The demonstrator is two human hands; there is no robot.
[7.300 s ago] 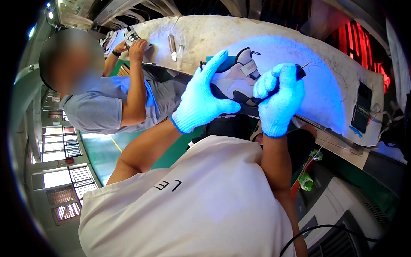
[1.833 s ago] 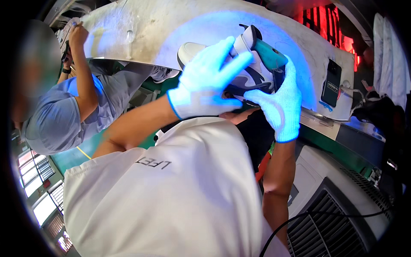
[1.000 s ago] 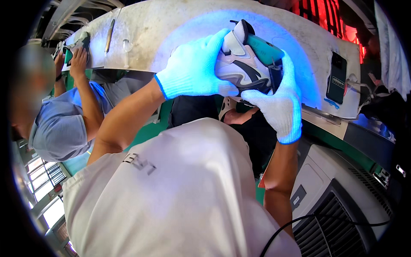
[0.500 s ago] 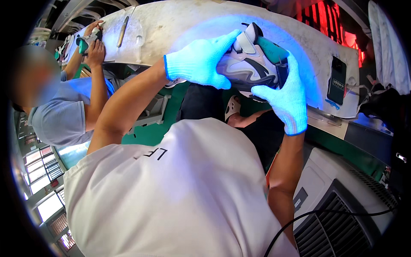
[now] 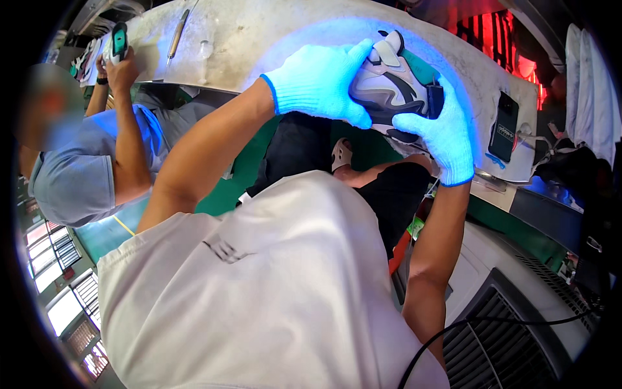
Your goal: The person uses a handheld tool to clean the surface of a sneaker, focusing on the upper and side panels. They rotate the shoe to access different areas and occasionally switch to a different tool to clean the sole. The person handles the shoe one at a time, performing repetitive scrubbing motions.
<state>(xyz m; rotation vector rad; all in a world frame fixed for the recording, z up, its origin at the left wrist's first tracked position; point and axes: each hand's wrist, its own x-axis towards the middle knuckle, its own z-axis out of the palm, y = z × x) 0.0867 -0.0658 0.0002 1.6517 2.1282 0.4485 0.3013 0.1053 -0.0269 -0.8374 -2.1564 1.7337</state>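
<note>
Moved since half a second ago: one grey-and-white shoe (image 5: 392, 91), now nearer the black phone (image 5: 504, 126). Head view: shoe, left of the phone, at the near edge of the desk (image 5: 233, 45), teal insert in its opening. Left hand (image 5: 321, 81), gloved: farther left of the phone, gripping the shoe's left side. Right hand (image 5: 449, 133), gloved: just left of the phone, clasped round the shoe's dark right end. Slim pointed tool (image 5: 177, 35): on desk, far left of the phone. Co-worker's shoe (image 5: 119, 44): handheld, farthest left of the phone.
</note>
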